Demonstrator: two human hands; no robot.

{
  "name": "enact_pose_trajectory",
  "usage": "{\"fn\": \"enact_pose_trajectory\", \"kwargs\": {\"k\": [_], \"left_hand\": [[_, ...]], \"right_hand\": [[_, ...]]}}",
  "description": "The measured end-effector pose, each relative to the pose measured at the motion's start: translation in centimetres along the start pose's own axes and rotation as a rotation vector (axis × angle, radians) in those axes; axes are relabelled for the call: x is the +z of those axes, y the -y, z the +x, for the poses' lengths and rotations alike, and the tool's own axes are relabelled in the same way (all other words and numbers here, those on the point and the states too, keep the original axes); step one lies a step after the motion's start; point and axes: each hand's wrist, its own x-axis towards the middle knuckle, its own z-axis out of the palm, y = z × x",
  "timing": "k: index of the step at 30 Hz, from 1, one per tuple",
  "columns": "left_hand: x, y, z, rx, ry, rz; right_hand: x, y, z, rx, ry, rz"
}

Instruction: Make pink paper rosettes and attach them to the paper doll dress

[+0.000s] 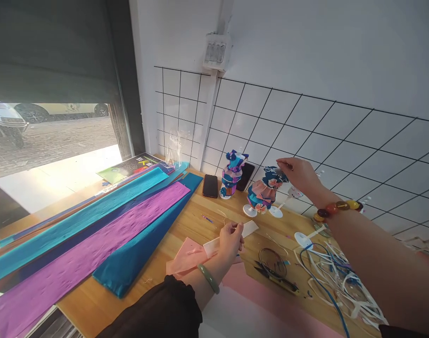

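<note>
My left hand point(230, 242), with a jade bangle point(209, 279) on its wrist, is closed in a pinch over a pale strip of paper point(250, 228) and some folded pink paper point(189, 257). Whatever its fingertips hold is too small to make out. My right hand point(301, 176) is raised, thumb and fingers pinched together beside the dark blue top of a ruffled paper figure point(263, 193) on a white stand. I cannot tell what this pinch holds. A second ruffled figure point(233, 173), in blue, pink and purple, stands to the left.
Long teal crepe paper point(147, 234) and purple crepe paper point(105, 253) lie on the left. A phone point(210, 186) rests near the wall grid. Black-handled scissors point(276, 277), a coil of wire point(272, 263) and tangled white and blue ribbons point(344, 277) lie on the right.
</note>
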Motion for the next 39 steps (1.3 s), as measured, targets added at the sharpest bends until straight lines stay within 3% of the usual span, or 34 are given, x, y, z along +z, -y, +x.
{"fn": "enact_pose_trajectory", "kwargs": {"k": [12, 15, 18, 19, 26, 29, 34, 39], "left_hand": [[-0.2, -0.6, -0.5, 0.008, 0.027, 0.001], [-0.3, -0.7, -0.5, 0.014, 0.03, 0.014], [-0.2, -0.7, -0.5, 0.026, 0.03, 0.036], [-0.2, -0.7, -0.5, 0.031, 0.032, 0.046], [-0.2, -0.4, -0.4, 0.075, 0.068, 0.198], [0.1, 0.1, -0.5, 0.104, 0.088, 0.326], [0.5, 0.6, -1.3, 0.214, 0.15, 0.568], [0.9, 0.2, -2.2, 0.316, 0.196, 0.743]], "right_hand": [[-1.5, 0.3, -3.3, 0.09, -0.02, 0.069], [-2.5, 0.3, -5.6, 0.107, -0.068, 0.113], [-3.5, 0.3, -9.6, 0.112, -0.083, 0.143], [-3.8, 0.4, -11.3, 0.11, -0.055, 0.159], [-3.8, 2.3, -25.6, 0.012, 0.506, 0.144], [-3.6, 3.3, -30.3, 0.089, 0.589, 0.143], [-3.5, 4.9, -34.1, 0.094, 0.634, 0.238], [-3.1, 6.7, -34.5, 0.087, 0.622, 0.277]]}}
